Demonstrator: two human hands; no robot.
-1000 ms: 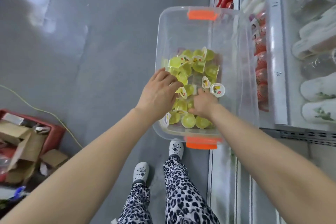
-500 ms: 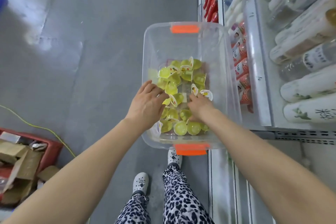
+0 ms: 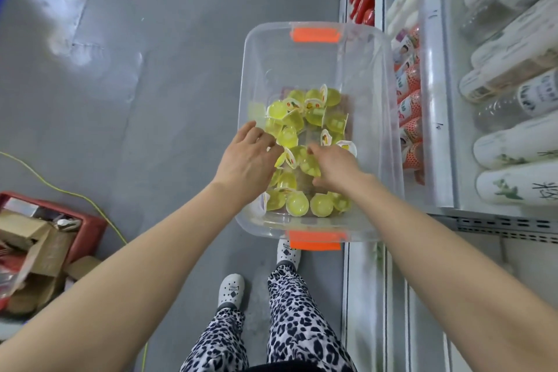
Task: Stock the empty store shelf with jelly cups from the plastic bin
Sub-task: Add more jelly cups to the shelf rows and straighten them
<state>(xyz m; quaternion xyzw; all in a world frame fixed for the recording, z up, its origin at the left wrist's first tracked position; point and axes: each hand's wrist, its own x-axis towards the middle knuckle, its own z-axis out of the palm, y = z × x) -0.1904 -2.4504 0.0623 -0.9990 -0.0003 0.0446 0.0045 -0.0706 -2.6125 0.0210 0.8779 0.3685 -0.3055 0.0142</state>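
– What's nearest me?

– Just behind your wrists, a row of jelly cups [image 3: 297, 205] lies dome up against the near wall of the plastic bin [image 3: 373, 78]. Every cup I can see is in that bin. None shows on the shelf [image 3: 434, 118] to the right of your fingers, which carries bottles [image 3: 513, 148].

– And my hands?

– Your left hand [image 3: 246, 160] lies palm down on the pile. Its fingers [image 3: 256, 133] are spread and lightly bent, with the tips by the left wall, and I see no cup gripped. A second ago those fingers were bunched closer over the middle. Your right hand [image 3: 335, 166] was balled low among the cups. Now it has stretched forward, fingers arched over two or three cups and thumb tucked under. Whether it has hold of one I cannot tell.

– What does that mean for the job?

– I'd judge you're gathering a handful, not lifting yet. Beyond your fingertips more cups lie jumbled, then bare bin floor runs to the far orange handle [image 3: 314, 35]. Plenty is left to move.
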